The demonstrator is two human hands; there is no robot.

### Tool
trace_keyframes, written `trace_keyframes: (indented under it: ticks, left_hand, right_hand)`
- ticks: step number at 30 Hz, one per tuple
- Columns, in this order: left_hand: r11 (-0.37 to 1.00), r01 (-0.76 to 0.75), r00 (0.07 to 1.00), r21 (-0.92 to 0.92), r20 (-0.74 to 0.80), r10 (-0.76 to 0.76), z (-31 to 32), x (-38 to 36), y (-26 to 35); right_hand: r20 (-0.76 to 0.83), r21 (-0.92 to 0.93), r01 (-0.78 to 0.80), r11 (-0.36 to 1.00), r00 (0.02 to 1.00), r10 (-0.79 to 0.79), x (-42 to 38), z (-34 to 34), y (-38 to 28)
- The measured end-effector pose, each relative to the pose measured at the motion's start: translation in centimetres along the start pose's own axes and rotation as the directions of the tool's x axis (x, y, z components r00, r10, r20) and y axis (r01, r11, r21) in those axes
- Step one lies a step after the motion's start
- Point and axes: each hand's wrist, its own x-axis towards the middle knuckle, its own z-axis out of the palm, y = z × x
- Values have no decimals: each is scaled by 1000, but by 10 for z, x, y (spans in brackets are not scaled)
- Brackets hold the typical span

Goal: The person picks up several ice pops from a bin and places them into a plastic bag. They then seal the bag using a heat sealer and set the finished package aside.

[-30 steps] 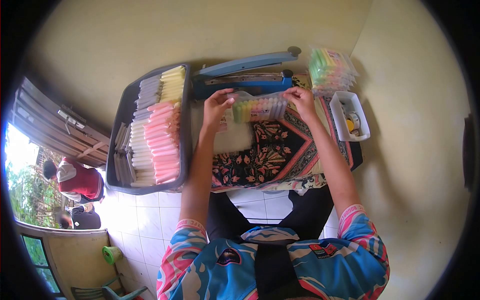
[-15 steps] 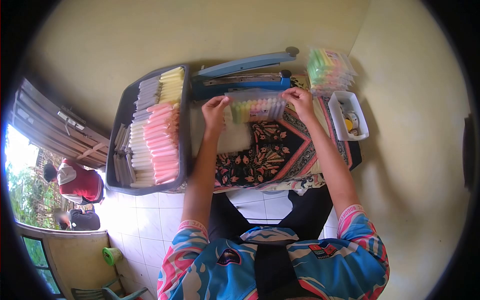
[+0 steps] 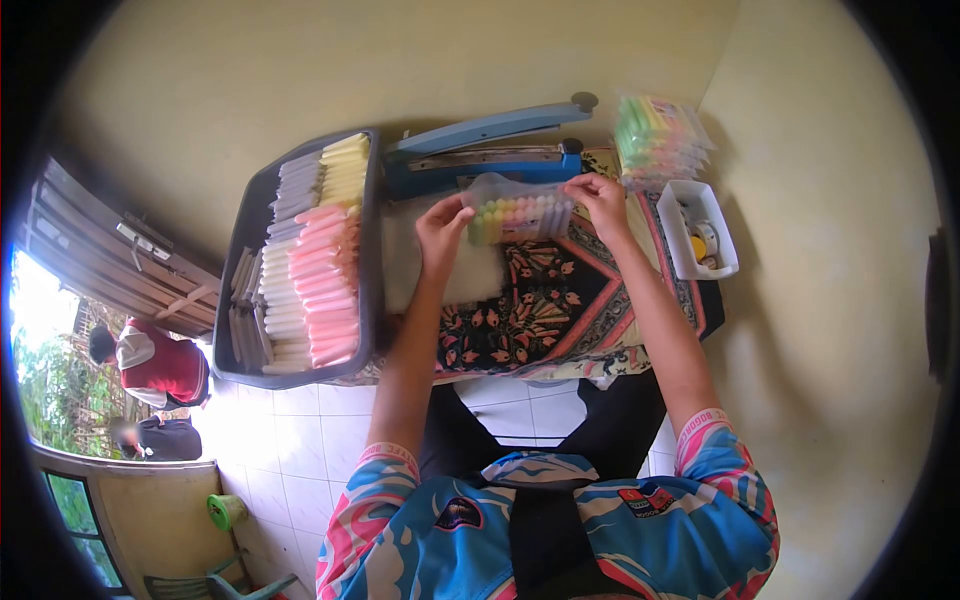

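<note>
Both hands hold a clear plastic bag [image 3: 515, 212] filled with a row of green, yellow, pink and white sticks. My left hand [image 3: 443, 225] pinches the bag's left end and my right hand [image 3: 600, 200] pinches its right top corner. The bag's open top lies at the jaw of a blue heat sealer [image 3: 485, 150], whose lever arm is raised. Under the hands a patterned cloth [image 3: 545, 305] covers the low table.
A dark tray [image 3: 372, 270] of white, pink and yellow sticks sits at the left. Several filled bags [image 3: 660, 135] are stacked at the back right, beside a small white tub [image 3: 725, 225]. A white pad [image 3: 440, 275] lies under my left wrist. People are outside at the far left [image 3: 150, 365].
My left hand shifted right and slightly down along the bag's left end, and the bag's top moved closer to the sealer's jaw. My right hand stayed almost still.
</note>
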Motion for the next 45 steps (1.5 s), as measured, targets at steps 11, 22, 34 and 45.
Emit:
trace_keyframes:
  ticks: [11, 22, 34, 45]
  left_hand:
    - [997, 64, 988, 35, -139, -59, -3, 18, 5]
    - [994, 62, 992, 92, -118, -51, -4, 29, 6]
    - [988, 136, 990, 66, -41, -134, -5, 41, 8]
    - [972, 208, 978, 108, -48, -204, 0, 51, 23]
  right_hand:
    - [-34, 16, -25, 1000, 999, 25, 0, 0, -3]
    - [-52, 23, -32, 999, 998, 33, 12, 3, -4]
    - [-5, 80, -114, 990, 993, 115, 26, -6, -8]
    - [21, 164, -215, 963, 977, 214, 32, -8, -25]
